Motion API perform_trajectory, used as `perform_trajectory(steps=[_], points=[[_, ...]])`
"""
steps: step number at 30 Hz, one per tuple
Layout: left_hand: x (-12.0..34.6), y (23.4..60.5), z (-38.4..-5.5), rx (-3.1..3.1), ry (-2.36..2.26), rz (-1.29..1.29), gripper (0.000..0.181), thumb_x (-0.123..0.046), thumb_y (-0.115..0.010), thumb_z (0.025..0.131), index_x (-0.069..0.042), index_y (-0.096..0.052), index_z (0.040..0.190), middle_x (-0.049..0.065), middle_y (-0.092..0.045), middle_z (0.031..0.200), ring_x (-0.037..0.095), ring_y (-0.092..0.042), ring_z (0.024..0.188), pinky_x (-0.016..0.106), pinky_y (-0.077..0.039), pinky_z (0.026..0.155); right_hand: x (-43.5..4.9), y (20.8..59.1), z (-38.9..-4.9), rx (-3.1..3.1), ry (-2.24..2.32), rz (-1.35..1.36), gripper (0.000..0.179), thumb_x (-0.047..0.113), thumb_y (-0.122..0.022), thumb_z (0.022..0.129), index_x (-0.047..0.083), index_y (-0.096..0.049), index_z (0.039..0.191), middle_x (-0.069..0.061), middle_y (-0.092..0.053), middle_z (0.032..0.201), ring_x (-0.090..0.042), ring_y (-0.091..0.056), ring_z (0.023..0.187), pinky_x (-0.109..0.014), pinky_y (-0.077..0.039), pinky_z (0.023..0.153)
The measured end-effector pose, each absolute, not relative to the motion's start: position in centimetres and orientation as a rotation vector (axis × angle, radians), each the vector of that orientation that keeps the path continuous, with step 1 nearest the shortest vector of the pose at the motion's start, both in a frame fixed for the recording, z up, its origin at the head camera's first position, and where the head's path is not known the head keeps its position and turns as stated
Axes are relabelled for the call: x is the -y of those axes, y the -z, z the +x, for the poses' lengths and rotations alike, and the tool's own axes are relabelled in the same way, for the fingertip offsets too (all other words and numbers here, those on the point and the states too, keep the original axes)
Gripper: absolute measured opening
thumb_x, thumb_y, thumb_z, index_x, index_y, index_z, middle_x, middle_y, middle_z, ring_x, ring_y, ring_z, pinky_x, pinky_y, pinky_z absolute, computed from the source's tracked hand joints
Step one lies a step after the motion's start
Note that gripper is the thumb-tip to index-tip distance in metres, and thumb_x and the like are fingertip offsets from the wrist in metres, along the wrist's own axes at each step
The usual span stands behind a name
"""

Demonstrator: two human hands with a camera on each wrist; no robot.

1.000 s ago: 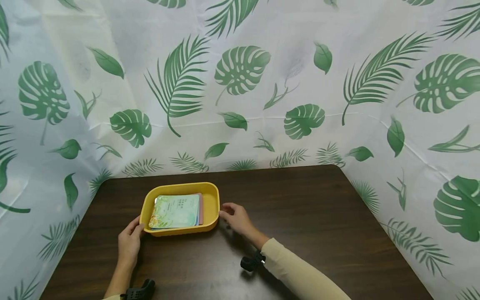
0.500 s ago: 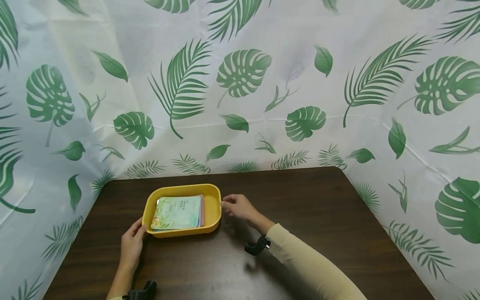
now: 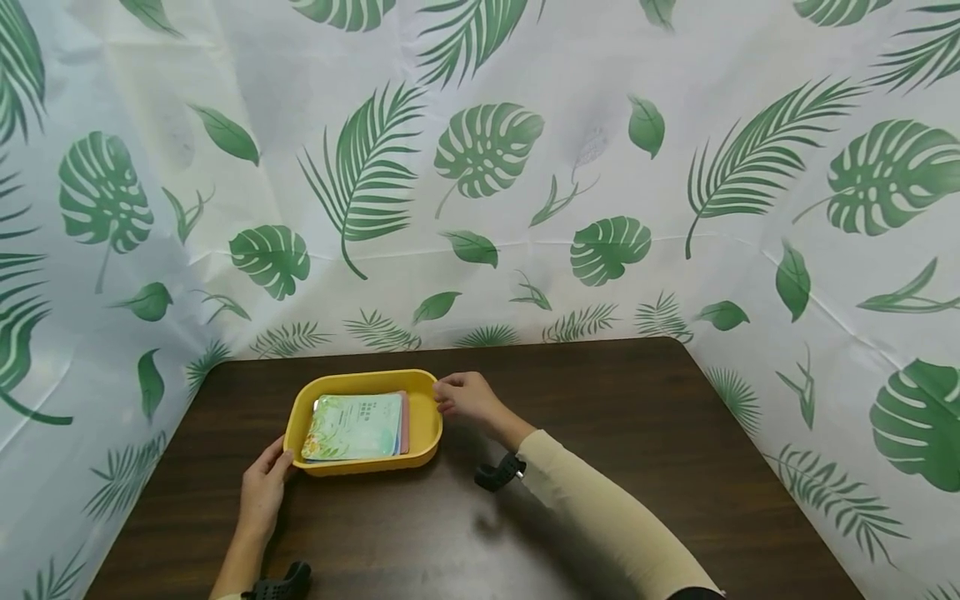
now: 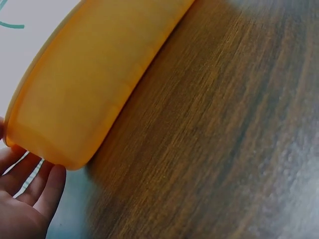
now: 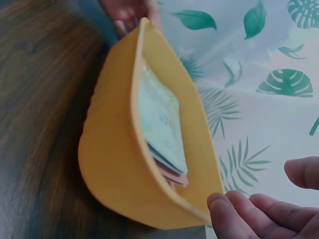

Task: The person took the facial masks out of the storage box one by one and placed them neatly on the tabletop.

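Observation:
A yellow plastic basket [image 3: 425, 425] stands on the left part of the table. Inside lies a small stack of thin, flat printed pieces, with a light green floral one [image 3: 360, 425] on top and pink and blue edges showing beneath. My left hand [image 3: 262, 492] holds the basket's front left corner, thumb at the rim and fingers against the outer wall. At the right end, my right hand [image 3: 472, 398] has its fingertips right at the rim. The right wrist view shows its thumb [image 5: 304, 172] apart from the fingers, with nothing between.
The dark brown wooden table [image 3: 600, 450] extends to the right of the basket. A white leaf-printed sheet [image 3: 525, 275] hangs behind it and along both sides. Each wrist carries a black camera mount, one being the right mount [image 3: 498, 472].
My right hand has moved up along the basket's right end, towards its back corner. The left hand keeps its place at the front left corner. The head view has shifted slightly.

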State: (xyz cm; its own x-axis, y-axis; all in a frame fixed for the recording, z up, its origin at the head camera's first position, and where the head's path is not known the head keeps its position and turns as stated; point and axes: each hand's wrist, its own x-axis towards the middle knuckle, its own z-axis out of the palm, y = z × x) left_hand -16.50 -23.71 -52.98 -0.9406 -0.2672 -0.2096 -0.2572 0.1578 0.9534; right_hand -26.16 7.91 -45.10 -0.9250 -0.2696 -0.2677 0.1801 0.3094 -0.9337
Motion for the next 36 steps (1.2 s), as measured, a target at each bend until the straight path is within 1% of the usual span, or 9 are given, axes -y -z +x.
perform_trajectory(steps=[2,5,12,15,20,29,32,34,36], points=[[23.9,53.0,-16.5,2.379,1.963,0.540,0.055,-0.031,-0.036,0.106,-0.003,-0.026,0.153,0.019,-0.027,0.159,-0.006,-0.045,0.111,-0.002,-0.041,0.078,-7.5,45.0,-26.3,-2.183,1.664,-0.063,0.040,0.025,-0.056,0.100,-0.007,-0.061,0.123,-0.027,-0.066,0.117,-0.030,-0.070,0.093,-0.042,-0.057,0.088],[24.2,52.9,-16.5,2.374,1.970,0.522,0.056,-0.031,-0.038,0.106,-0.002,-0.027,0.153,0.019,-0.027,0.158,-0.016,-0.042,0.100,-0.001,-0.042,0.078,-6.8,44.9,-26.6,-2.145,1.672,-0.048,0.042,0.026,-0.057,0.099,-0.008,-0.060,0.123,-0.028,-0.066,0.117,-0.032,-0.070,0.096,-0.042,-0.056,0.090],[24.2,52.8,-16.4,2.387,1.979,0.546,0.058,-0.033,-0.038,0.105,-0.003,-0.026,0.153,0.019,-0.027,0.159,-0.013,-0.041,0.103,-0.002,-0.041,0.078,-5.0,45.1,-26.6,-2.068,1.678,0.017,0.042,0.024,-0.057,0.099,-0.009,-0.058,0.124,-0.025,-0.068,0.112,-0.024,-0.070,0.088,-0.039,-0.057,0.087],[24.2,53.0,-16.3,2.382,1.981,0.544,0.059,-0.035,-0.039,0.105,-0.003,-0.027,0.153,0.019,-0.027,0.158,-0.017,-0.041,0.099,-0.001,-0.042,0.079,-4.3,45.4,-26.6,-2.040,1.691,0.055,0.040,0.022,-0.058,0.099,-0.010,-0.059,0.123,-0.023,-0.069,0.108,-0.024,-0.070,0.086,-0.037,-0.058,0.084],[24.4,53.2,-16.2,2.323,2.000,0.563,0.060,-0.035,-0.043,0.104,-0.001,-0.029,0.152,0.020,-0.031,0.156,-0.024,-0.045,0.092,-0.001,-0.042,0.078,-3.1,45.9,-26.5,-2.013,1.653,0.055,0.042,0.022,-0.057,0.099,-0.012,-0.057,0.124,-0.022,-0.068,0.106,-0.026,-0.070,0.088,-0.041,-0.056,0.089],[24.2,53.2,-16.3,2.334,1.976,0.574,0.059,-0.034,-0.044,0.104,-0.001,-0.031,0.151,0.019,-0.033,0.155,-0.025,-0.045,0.090,-0.002,-0.042,0.077,-1.5,46.5,-26.3,-2.027,1.591,0.063,0.037,0.021,-0.059,0.097,-0.012,-0.063,0.114,-0.018,-0.066,0.093,-0.024,-0.066,0.080,-0.044,-0.055,0.092],[24.1,53.2,-16.3,2.325,1.969,0.569,0.058,-0.034,-0.044,0.103,0.000,-0.033,0.150,0.021,-0.035,0.154,-0.024,-0.047,0.088,-0.002,-0.042,0.076,-1.2,46.6,-26.0,-2.052,1.570,0.075,0.033,0.020,-0.061,0.096,-0.010,-0.064,0.110,-0.017,-0.064,0.090,-0.022,-0.063,0.074,-0.041,-0.057,0.088],[24.0,53.2,-16.4,2.319,1.970,0.572,0.058,-0.033,-0.045,0.103,0.000,-0.034,0.150,0.021,-0.036,0.153,-0.023,-0.048,0.088,-0.002,-0.042,0.076,-1.0,46.7,-25.8,-2.085,1.541,0.077,0.031,0.020,-0.063,0.095,-0.009,-0.064,0.107,-0.013,-0.062,0.085,-0.020,-0.060,0.068,-0.035,-0.058,0.079],[24.0,53.2,-16.4,2.323,1.966,0.578,0.057,-0.033,-0.045,0.103,-0.001,-0.034,0.150,0.020,-0.036,0.153,-0.022,-0.049,0.088,-0.001,-0.042,0.076,-0.9,46.8,-25.6,-2.117,1.506,0.089,0.028,0.019,-0.064,0.094,-0.007,-0.064,0.103,-0.008,-0.056,0.076,-0.016,-0.053,0.060,-0.028,-0.056,0.066]])
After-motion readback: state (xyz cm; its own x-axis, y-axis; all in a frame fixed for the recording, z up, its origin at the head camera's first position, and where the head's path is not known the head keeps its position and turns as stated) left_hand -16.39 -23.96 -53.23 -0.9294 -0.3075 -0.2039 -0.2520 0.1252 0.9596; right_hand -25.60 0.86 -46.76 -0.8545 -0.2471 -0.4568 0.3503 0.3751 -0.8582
